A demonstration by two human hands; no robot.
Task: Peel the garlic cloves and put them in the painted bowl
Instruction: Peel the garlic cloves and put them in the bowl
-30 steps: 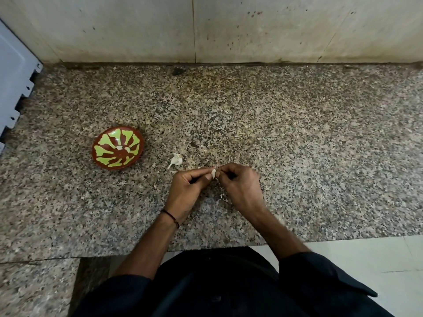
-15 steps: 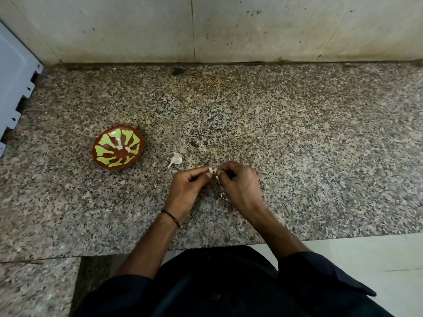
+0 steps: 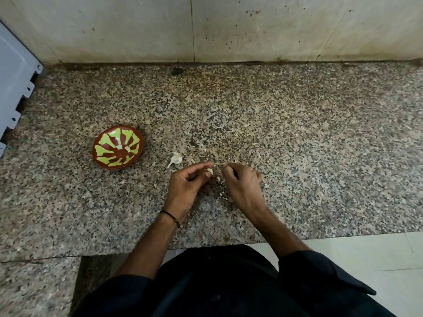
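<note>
My left hand (image 3: 186, 187) pinches a small pale garlic clove (image 3: 209, 171) between thumb and fingertips. Just to its right, my right hand (image 3: 242, 183) has its fingers curled, a short gap apart from the left; whether it pinches a bit of skin is unclear. Loose flakes of garlic skin (image 3: 220, 196) lie on the counter between and below the hands. Another garlic piece (image 3: 176, 159) with a papery tail lies left of my left hand. The painted bowl (image 3: 117, 149), brown with green petals, sits further left with two white cloves inside.
The speckled granite counter (image 3: 297, 145) runs back to a stained wall (image 3: 229, 28). A pale grey appliance edge (image 3: 16, 78) stands at the far left. The counter's front edge is close to my body, with white floor tiles at the lower right.
My hands have pulled slightly apart; they were touching at the fingertips around the clove before. The clove stays with my left hand.
</note>
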